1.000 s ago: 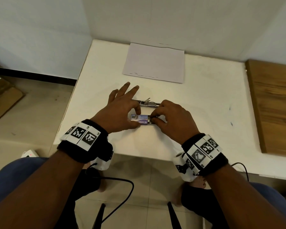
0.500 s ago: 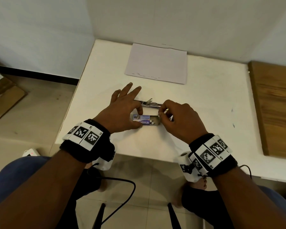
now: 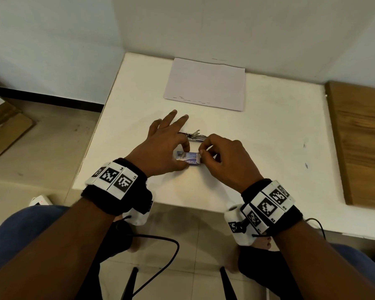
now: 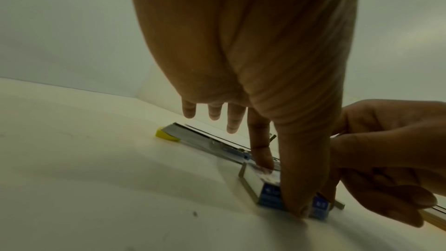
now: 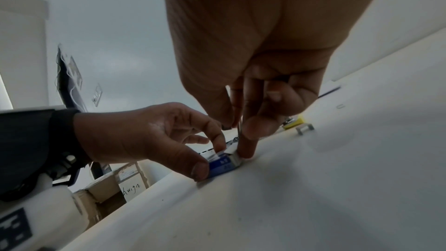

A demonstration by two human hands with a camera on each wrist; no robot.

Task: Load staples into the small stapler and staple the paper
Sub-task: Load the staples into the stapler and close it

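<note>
A small blue staple box (image 3: 187,159) lies on the white table (image 3: 268,137) near its front edge. My left hand (image 3: 183,158) pinches the box between thumb and index finger, the other fingers spread straight. My right hand (image 3: 201,151) pinches the box's white end flap (image 3: 198,158) between thumb and index finger, its middle finger touching that end. In the right wrist view the flap (image 5: 238,131) is seen edge-on. The small stapler (image 3: 194,136) lies opened flat just behind both hands, its yellow tip (image 4: 166,135) to the left. The paper (image 3: 206,83) lies at the back.
A short loose strip of staples (image 5: 305,128) lies on the table by the stapler's yellow end. A wooden board (image 3: 364,137) covers the table's right side. Cardboard boxes (image 3: 7,131) stand on the floor to the left. Walls close the back.
My right hand let go of the box's right end, drew back a little, and now pinches the raised white flap there. My left hand has kept its hold on the box.
</note>
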